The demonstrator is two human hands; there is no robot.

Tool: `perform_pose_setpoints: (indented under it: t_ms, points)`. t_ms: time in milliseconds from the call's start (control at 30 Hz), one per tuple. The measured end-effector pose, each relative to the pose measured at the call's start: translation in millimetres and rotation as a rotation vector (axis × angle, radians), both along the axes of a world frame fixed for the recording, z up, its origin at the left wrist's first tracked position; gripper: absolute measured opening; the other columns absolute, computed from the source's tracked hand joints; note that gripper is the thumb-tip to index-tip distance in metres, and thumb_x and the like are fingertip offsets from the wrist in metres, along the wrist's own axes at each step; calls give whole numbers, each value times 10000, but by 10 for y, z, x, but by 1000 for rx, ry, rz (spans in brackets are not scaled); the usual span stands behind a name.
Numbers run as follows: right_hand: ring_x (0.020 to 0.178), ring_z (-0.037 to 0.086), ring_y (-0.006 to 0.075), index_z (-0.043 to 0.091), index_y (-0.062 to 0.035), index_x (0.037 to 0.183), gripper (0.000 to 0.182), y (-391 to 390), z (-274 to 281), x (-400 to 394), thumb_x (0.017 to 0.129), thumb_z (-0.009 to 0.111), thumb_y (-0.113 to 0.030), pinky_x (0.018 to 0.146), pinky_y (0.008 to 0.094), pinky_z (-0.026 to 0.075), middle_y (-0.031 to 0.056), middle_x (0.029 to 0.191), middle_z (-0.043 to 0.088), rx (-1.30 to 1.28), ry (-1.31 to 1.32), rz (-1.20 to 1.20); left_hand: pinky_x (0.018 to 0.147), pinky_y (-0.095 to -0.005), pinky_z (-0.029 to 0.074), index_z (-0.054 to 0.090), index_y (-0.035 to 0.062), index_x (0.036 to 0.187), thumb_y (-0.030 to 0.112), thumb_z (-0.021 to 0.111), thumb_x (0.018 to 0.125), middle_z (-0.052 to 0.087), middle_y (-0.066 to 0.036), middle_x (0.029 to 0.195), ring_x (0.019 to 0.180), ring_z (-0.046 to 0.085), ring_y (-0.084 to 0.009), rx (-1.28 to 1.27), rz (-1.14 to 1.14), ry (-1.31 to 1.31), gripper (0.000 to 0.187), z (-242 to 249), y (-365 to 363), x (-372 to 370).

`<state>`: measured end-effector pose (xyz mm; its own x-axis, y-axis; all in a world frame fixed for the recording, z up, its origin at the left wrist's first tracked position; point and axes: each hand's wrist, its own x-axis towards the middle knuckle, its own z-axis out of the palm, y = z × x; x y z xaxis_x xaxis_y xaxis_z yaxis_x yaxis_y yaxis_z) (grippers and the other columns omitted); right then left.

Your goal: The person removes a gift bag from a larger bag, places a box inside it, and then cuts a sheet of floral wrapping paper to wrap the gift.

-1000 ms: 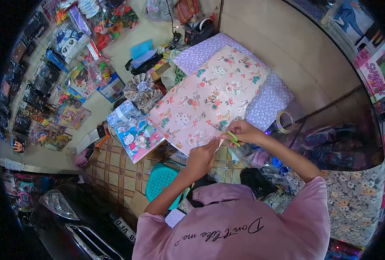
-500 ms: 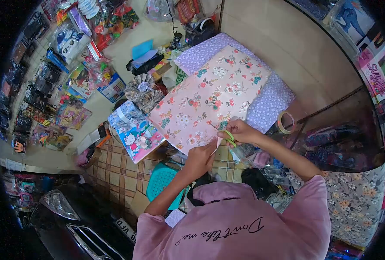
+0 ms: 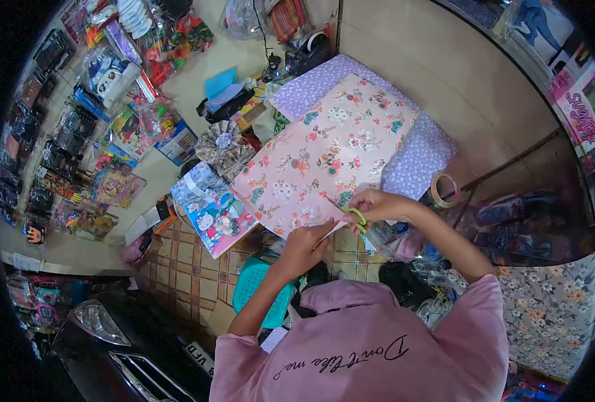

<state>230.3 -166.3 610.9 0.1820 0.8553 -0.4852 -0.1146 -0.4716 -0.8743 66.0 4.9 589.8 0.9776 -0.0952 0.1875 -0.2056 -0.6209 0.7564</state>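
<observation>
Pink wrapping paper with a floral print lies spread out in front of me. My left hand is closed on its near edge, where a narrow folded or cut flap sticks up by the fingers. Just to the right, my right hand grips scissors with lime-green handles, their blades pointing to the far left over the paper. Beneath the pink sheet, lilac flowered paper shows along the far and right sides.
Left of the paper sit a Hello Kitty package and a ruffled grey rosette. A roll of tape rests at the right. Nearer me are a turquoise stool and, at lower left, a black vehicle. Packaged goods hang on the left wall.
The scissors and both hands have shifted slightly nearer me along the paper's edge, and the flap by my left fingers stands out more. The whole view has moved a little.
</observation>
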Motion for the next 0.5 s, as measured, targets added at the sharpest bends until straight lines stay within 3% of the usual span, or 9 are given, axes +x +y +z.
perform_pose_setpoints:
  t_ms: [67, 167, 267, 367, 400, 500]
  points:
    - [774, 657, 181, 542, 30, 962, 366, -30, -10, 32, 860, 623, -312, 588, 234, 494, 133, 807, 649, -13, 95, -14, 542, -361, 445, 584, 10, 1104, 51, 545, 831, 587, -219, 741, 573, 576, -318, -58, -10, -42, 278, -25, 41, 16]
    - [805, 651, 195, 533, 48, 995, 441, -70, 11, 33, 850, 624, -359, 618, 248, 498, 159, 870, 648, -7, 157, -50, 557, -389, 437, 598, -8, 1027, 60, 524, 816, 566, -221, 718, 606, 578, -339, -120, -15, 129, 234, 102, 109, 20]
    - [822, 653, 200, 485, 30, 1036, 424, -116, 30, 55, 873, 594, -346, 601, 241, 486, 149, 883, 650, -34, 165, -31, 513, -330, 409, 593, -6, 1014, 94, 523, 857, 546, -154, 624, 525, 545, -215, -261, 60, 290, 199, 114, 194, 1]
    - [822, 658, 190, 459, 10, 1050, 385, -135, 37, 79, 894, 569, -325, 570, 227, 470, 139, 876, 652, -47, 158, 17, 508, -264, 388, 596, -14, 990, 136, 525, 892, 535, -71, 600, 551, 491, -92, -397, 97, 176, 193, 15, 287, 29]
    - [818, 658, 184, 458, 6, 1045, 376, -141, 52, 78, 897, 566, -323, 561, 223, 465, 139, 874, 652, -48, 154, 28, 542, -222, 387, 605, -16, 998, 154, 527, 905, 571, -11, 676, 625, 484, -47, -548, 113, 280, 209, 62, 301, 14]
    - [783, 652, 156, 464, 1, 1057, 371, -135, 267, 52, 895, 571, -315, 562, 211, 452, 125, 863, 654, -135, 45, 11, 594, -208, 406, 609, -23, 1022, 168, 524, 914, 605, -3, 777, 698, 495, -36, -664, 89, 266, 235, 23, 338, 65]
